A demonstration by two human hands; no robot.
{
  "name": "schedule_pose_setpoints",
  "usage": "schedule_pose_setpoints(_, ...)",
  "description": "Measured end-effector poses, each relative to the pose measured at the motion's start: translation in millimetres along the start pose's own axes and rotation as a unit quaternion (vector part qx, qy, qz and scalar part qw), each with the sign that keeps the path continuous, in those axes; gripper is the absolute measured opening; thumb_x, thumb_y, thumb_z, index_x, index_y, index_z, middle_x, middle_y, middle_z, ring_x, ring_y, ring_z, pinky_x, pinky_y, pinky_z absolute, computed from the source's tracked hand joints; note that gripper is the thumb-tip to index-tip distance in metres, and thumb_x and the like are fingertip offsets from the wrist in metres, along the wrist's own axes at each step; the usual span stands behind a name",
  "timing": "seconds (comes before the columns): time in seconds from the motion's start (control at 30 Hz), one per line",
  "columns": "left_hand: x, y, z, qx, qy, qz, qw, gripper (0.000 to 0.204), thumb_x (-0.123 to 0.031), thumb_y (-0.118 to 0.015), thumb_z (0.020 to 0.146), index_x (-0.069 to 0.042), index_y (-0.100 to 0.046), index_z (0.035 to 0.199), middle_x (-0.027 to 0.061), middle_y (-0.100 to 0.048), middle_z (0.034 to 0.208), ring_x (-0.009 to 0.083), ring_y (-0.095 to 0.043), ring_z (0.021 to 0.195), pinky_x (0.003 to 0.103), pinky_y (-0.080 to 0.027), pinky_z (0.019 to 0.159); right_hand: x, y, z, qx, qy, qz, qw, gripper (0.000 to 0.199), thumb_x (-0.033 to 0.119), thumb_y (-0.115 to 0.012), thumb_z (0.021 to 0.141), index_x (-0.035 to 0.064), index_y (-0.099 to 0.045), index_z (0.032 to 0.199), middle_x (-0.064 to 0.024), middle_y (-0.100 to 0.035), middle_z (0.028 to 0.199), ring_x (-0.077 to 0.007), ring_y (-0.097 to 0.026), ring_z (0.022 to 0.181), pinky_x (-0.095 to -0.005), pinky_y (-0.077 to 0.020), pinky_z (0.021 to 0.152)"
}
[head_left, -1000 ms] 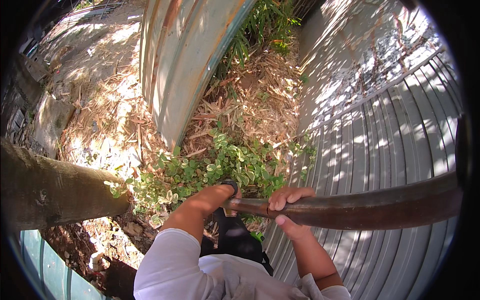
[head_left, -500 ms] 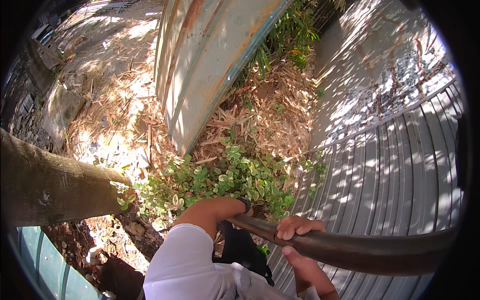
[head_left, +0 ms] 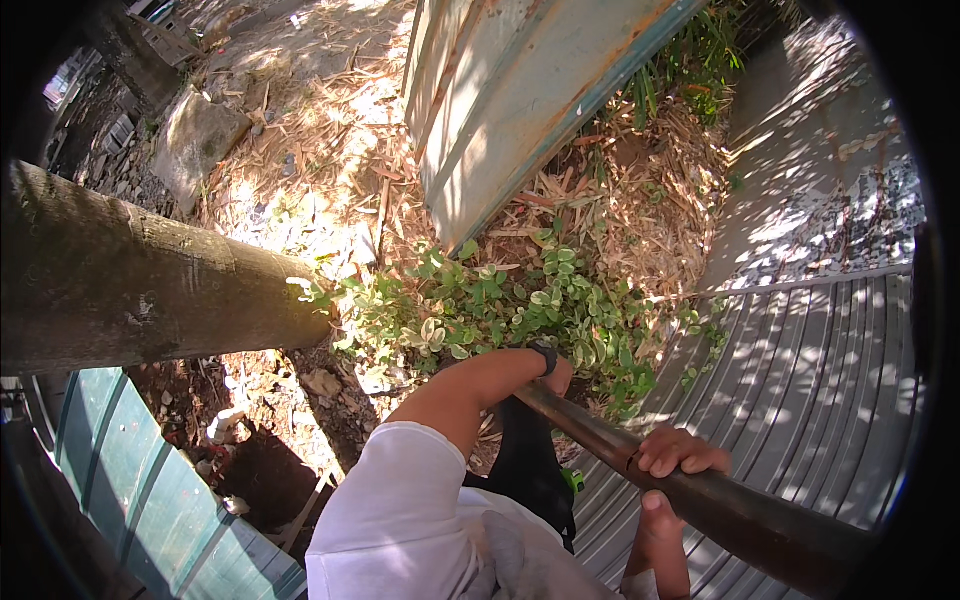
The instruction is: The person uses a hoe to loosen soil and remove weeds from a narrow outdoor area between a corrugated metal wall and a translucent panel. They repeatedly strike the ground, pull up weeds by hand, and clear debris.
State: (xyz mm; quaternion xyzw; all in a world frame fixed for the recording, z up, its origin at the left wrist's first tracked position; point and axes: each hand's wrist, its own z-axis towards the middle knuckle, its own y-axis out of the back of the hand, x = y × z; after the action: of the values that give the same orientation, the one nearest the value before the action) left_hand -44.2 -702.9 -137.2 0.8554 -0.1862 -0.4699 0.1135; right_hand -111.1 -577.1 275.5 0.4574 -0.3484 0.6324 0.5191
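A long dark brown pole (head_left: 720,505) runs from the lower right toward the middle of the view. My right hand (head_left: 675,460) is wrapped around it, fingers over the top. My left hand (head_left: 552,378) grips the pole further down, near the low green and white leafy plants (head_left: 500,310); a dark band sits on that wrist. The pole's far end is hidden behind my left hand. My white sleeve (head_left: 410,510) fills the lower middle.
A thick tree trunk (head_left: 140,285) crosses the left side. A rusty metal panel (head_left: 510,100) stands at the top centre, and corrugated metal sheeting (head_left: 800,360) covers the right. Dry leaves and a stone (head_left: 195,135) lie on the ground; a green corrugated sheet (head_left: 140,490) is lower left.
The pole has swung down from nearly level to a steep slant toward the lower right. Both hands kept their hold, and the view shifted to show more trunk and ground.
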Motion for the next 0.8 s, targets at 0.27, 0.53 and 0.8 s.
schedule_pose_setpoints(0.27, -10, -18, -51, -0.2, 0.033, -0.005, 0.979, 0.037, -0.02, -0.054, 0.092, -0.023, -0.075, 0.123, 0.0079, -0.05, 0.152, 0.0346, -0.058, 0.125, 0.057, -0.049, 0.101, 26, 13, -73, 0.037, 0.001, -0.027, 0.999, 0.049, 0.024, -0.084, 0.08, 0.018, -0.044, 0.107, 0.0008, -0.061, 0.087, -0.0187, -0.062, 0.08, -0.0412, -0.049, 0.081)
schedule_pose_setpoints(0.53, -32, -69, -86, -0.44, 0.075, -0.045, 0.894, 0.029, -0.026, -0.053, 0.103, -0.028, -0.066, 0.13, 0.0006, -0.059, 0.141, 0.0284, -0.049, 0.138, 0.074, -0.02, 0.116, 37, 65, -101, 0.065, -0.021, -0.028, 0.997, 0.048, 0.02, -0.082, 0.077, 0.0182, -0.045, 0.107, 0.0013, -0.06, 0.09, -0.0192, -0.062, 0.084, -0.045, -0.0466, 0.087)
schedule_pose_setpoints(0.8, -8, -41, -100, -0.519, 0.112, -0.073, 0.844, 0.027, -0.028, -0.05, 0.106, -0.022, -0.067, 0.127, 0.0023, -0.063, 0.134, 0.0291, -0.054, 0.13, 0.064, -0.031, 0.115, 26, 93, -103, -0.001, -0.012, 0.026, 1.0, 0.048, 0.017, -0.086, 0.072, 0.0168, -0.051, 0.105, 0.0, -0.063, 0.086, -0.0214, -0.065, 0.081, -0.0453, -0.0482, 0.085)
